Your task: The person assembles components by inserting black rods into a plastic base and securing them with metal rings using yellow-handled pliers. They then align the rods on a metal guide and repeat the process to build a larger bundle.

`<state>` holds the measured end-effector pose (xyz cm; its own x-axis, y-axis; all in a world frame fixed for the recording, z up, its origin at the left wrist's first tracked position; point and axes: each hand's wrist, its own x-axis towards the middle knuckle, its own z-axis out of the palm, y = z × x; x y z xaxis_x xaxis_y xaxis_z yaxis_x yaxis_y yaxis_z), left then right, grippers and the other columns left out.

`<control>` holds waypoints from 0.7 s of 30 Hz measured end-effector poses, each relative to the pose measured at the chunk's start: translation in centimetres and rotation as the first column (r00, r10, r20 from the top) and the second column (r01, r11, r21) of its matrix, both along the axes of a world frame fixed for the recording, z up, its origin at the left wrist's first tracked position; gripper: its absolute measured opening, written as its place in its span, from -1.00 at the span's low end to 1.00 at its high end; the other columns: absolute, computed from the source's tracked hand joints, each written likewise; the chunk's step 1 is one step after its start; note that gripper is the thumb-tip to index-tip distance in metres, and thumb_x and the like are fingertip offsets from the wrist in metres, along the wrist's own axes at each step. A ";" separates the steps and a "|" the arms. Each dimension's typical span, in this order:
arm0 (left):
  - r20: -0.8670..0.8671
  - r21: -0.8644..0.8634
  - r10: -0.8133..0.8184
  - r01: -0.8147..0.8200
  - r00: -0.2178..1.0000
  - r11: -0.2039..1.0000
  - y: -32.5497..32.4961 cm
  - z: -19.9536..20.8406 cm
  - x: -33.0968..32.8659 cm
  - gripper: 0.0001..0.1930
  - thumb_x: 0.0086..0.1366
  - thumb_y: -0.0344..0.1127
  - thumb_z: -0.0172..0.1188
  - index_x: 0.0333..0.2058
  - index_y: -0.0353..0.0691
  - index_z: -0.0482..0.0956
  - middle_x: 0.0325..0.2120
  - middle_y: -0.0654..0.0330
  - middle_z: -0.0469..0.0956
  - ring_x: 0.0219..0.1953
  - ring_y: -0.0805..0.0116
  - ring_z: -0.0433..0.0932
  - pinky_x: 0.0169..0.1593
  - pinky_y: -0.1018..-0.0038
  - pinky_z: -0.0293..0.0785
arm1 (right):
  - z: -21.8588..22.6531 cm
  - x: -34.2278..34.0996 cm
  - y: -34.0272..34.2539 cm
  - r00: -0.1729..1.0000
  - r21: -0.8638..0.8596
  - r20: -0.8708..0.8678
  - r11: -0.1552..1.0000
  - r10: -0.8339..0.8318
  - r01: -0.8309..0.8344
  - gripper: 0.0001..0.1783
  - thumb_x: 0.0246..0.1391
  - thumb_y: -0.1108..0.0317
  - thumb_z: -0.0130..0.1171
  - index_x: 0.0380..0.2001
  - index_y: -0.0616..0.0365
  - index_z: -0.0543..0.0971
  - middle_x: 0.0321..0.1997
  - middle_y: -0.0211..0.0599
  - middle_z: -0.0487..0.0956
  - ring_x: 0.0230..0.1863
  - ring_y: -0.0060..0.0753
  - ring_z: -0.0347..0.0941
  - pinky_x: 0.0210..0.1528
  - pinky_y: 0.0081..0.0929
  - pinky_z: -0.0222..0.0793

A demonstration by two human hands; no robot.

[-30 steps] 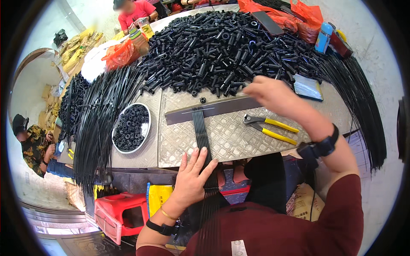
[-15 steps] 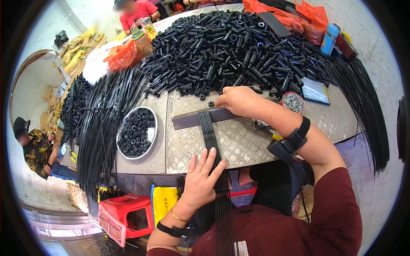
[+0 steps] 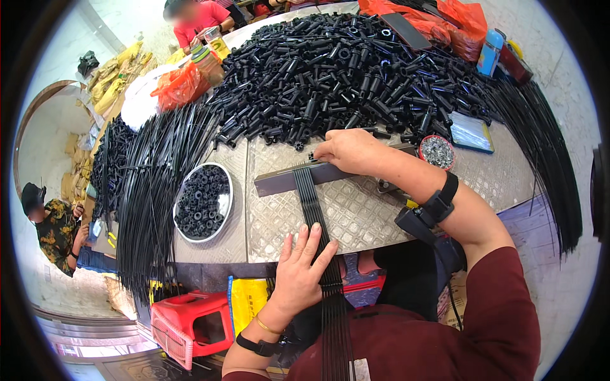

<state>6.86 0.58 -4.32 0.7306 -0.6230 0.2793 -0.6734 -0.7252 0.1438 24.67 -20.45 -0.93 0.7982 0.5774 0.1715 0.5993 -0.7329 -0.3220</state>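
Fingers spread, my left hand (image 3: 297, 279) lies flat over a row of long thin black rods (image 3: 309, 202) that runs from my lap up onto the table. Their far ends cross a dark straight bar (image 3: 279, 182) lying across the tabletop. My right hand (image 3: 352, 151) rests over the bar's far side, with thumb and fingers curled together. A small black piece (image 3: 311, 155) shows right at its fingertips, beside the rod ends. What those fingers hold, if anything, is hidden.
Black tubular parts (image 3: 330, 82) form a big heap behind the bar. A white bowl (image 3: 232, 197) of black nuts stands left, by bundled black rods (image 3: 149, 184). Right are a red-rimmed tub (image 3: 420, 152) of small metal pieces and a clear-lidded box (image 3: 471, 133). Two people (image 3: 197, 22) work beyond.
My right fingertips have shifted slightly left and now meet the small black piece beyond the bar. My left hand stays flat on the rods. The whole view has shifted a little.
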 end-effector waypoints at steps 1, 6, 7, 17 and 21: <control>-0.001 0.003 0.001 -0.001 1.000 1.000 0.0 0.0 0.0 -0.30 -0.13 0.14 0.32 0.00 -0.07 0.47 0.18 -0.10 0.18 0.20 -0.08 0.21 0.22 0.03 0.01 | 0.0 0.0 0.1 1.000 -0.009 -0.002 1.000 -0.002 0.001 -0.80 0.05 0.26 0.06 -0.26 -0.08 0.60 -0.38 -0.30 0.47 -0.30 -0.20 0.47 -0.26 -0.29 0.39; -0.113 -0.076 0.010 -0.018 0.994 0.997 -0.3 0.6 -0.2 -0.34 -0.14 -0.23 0.28 0.07 -0.02 0.40 0.22 -0.06 0.13 0.26 -0.02 0.11 0.24 0.04 -0.03 | 0.0 0.0 0.2 1.000 -0.016 0.002 1.000 -0.007 0.007 -0.81 0.05 0.25 0.06 -0.27 -0.08 0.60 -0.39 -0.31 0.47 -0.31 -0.21 0.48 -0.26 -0.30 0.40; -0.122 -0.086 0.008 -0.019 0.992 0.996 -0.2 0.6 -0.2 -0.34 -0.14 -0.24 0.27 0.07 -0.02 0.40 0.22 -0.06 0.13 0.26 -0.02 0.11 0.24 0.04 -0.03 | 0.0 0.0 0.3 1.000 -0.006 -0.002 1.000 -0.009 0.009 -0.81 0.05 0.24 0.06 -0.27 -0.08 0.60 -0.38 -0.31 0.47 -0.31 -0.21 0.48 -0.26 -0.30 0.40; -0.014 0.006 0.001 -0.001 1.000 1.000 0.0 0.2 0.0 -0.29 -0.16 0.14 0.33 -0.01 -0.07 0.47 0.17 -0.12 0.19 0.19 -0.08 0.22 0.22 0.01 0.02 | 0.3 0.6 0.9 0.999 0.004 -0.045 1.000 0.012 -0.011 -0.78 0.04 0.27 0.03 -0.27 -0.10 0.62 -0.31 -0.27 0.53 -0.23 -0.16 0.50 -0.21 -0.26 0.41; -0.009 0.005 0.004 -0.003 1.000 1.000 0.0 0.1 0.0 -0.29 -0.15 0.14 0.32 -0.01 -0.07 0.47 0.17 -0.12 0.19 0.19 -0.09 0.22 0.22 0.02 0.02 | 0.4 1.0 1.2 0.996 0.003 -0.086 1.000 0.013 -0.013 -0.78 0.03 0.28 0.04 -0.28 -0.07 0.62 -0.31 -0.26 0.56 -0.22 -0.16 0.50 -0.19 -0.26 0.40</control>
